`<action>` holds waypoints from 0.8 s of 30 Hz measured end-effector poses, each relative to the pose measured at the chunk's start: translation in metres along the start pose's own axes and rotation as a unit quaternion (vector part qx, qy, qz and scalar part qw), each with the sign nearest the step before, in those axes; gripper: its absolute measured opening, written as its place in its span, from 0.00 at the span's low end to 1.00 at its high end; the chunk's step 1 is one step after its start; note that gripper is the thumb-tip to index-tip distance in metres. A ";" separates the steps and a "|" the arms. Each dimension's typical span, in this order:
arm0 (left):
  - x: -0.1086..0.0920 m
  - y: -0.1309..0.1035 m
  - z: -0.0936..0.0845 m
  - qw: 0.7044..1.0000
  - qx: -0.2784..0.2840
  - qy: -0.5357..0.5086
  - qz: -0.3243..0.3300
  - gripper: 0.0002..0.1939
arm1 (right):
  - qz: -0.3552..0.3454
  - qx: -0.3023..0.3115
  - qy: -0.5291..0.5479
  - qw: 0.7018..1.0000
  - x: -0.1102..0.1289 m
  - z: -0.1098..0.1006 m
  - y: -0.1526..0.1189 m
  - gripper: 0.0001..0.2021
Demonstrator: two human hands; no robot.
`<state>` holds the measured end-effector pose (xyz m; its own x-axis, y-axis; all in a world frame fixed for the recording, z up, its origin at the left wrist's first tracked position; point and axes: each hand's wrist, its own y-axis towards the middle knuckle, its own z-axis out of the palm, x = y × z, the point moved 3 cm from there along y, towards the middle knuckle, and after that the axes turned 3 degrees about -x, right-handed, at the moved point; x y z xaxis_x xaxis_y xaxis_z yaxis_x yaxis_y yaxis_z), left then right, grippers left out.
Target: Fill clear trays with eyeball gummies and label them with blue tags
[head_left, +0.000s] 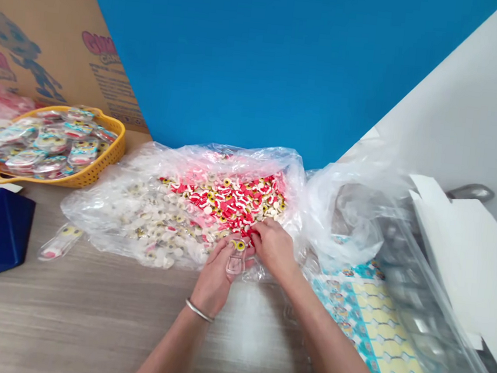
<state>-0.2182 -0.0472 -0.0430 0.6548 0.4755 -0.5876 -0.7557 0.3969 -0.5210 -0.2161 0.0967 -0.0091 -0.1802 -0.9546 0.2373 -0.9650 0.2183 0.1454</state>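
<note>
We see the counter (86,323) carrying an open clear bag (142,199) of red-and-white candies (229,199). Our left hand (216,277) is grasping a clear blister shell (236,261) at the bag's near edge; our right hand (273,247) is pinching candy just beside it.

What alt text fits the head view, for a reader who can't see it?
Two bare hands meet at the edge of an open clear bag of small red, white and yellow pieces: the left hand holds a clear blister shell with a yellow piece in it, the right hand reaches into the pile. A yellow basket of packed items sits far left.
</note>
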 end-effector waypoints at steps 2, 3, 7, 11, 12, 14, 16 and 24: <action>-0.001 0.000 0.000 1.000 0.009 -0.008 -0.008 0.15 | 0.004 -0.004 0.031 1.000 -0.002 0.003 0.003 0.05; -0.001 0.000 0.000 1.000 0.015 -0.011 -0.011 0.15 | 0.010 -0.013 0.057 0.998 -0.004 0.003 0.002 0.05; -0.001 0.000 0.000 0.999 0.034 -0.036 -0.016 0.15 | 0.019 -0.065 0.182 0.981 -0.003 -0.007 -0.016 0.04; -0.001 0.002 0.000 0.996 0.063 -0.061 0.011 0.14 | -0.055 -0.062 0.223 0.971 0.023 -0.016 -0.048 0.04; 0.000 0.003 -0.001 0.996 0.068 -0.064 0.015 0.13 | -0.080 -0.063 0.217 0.971 0.030 -0.016 -0.055 0.05; 0.001 0.004 -0.002 0.995 0.075 -0.070 0.013 0.14 | -0.121 -0.078 0.187 0.972 0.042 -0.013 -0.066 0.06; 0.001 0.003 -0.002 0.995 0.072 -0.074 0.009 0.14 | -0.150 -0.093 0.147 0.973 0.048 -0.008 -0.072 0.07; -0.002 0.001 0.000 0.997 0.036 -0.063 0.000 0.15 | -0.203 -0.070 0.100 0.972 0.051 -0.005 -0.078 0.09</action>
<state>-0.2200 -0.0476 -0.0422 0.6516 0.5683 -0.5025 -0.7574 0.4510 -0.4721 -0.1491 0.0316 -0.0032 0.2639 -0.9122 0.3133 -0.9110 -0.1290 0.3918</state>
